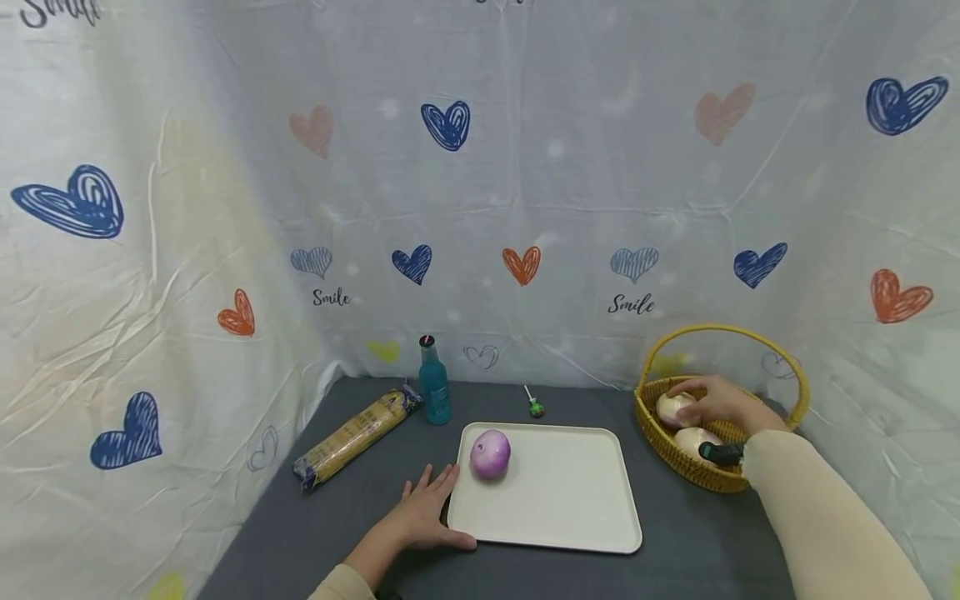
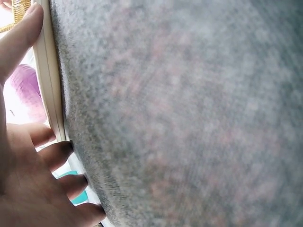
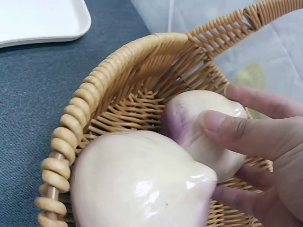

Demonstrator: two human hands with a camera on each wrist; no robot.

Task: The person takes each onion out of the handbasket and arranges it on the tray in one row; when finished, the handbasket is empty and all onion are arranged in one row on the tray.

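Note:
My right hand (image 1: 723,402) reaches into the yellow wicker basket (image 1: 678,465) and grips the farther of two glossy white-and-purple bulbs (image 3: 203,135), thumb on top and fingers around its side. The other bulb (image 3: 142,182) lies beside it in the basket, its pointed tip towards the hand. My left hand (image 1: 423,512) rests at the left edge of a white tray (image 1: 558,500), fingers spread along the side and thumb at the near corner. On the tray's left part sits a purple onion (image 1: 491,455).
A long pack of noodles (image 1: 356,435) lies on the dark table at the left, near a blue bottle (image 1: 435,385). Behind the tray is a green-headed lollipop (image 1: 536,407). The basket's tall handle (image 1: 720,327) arches over it. White heart-printed cloth hangs around the table.

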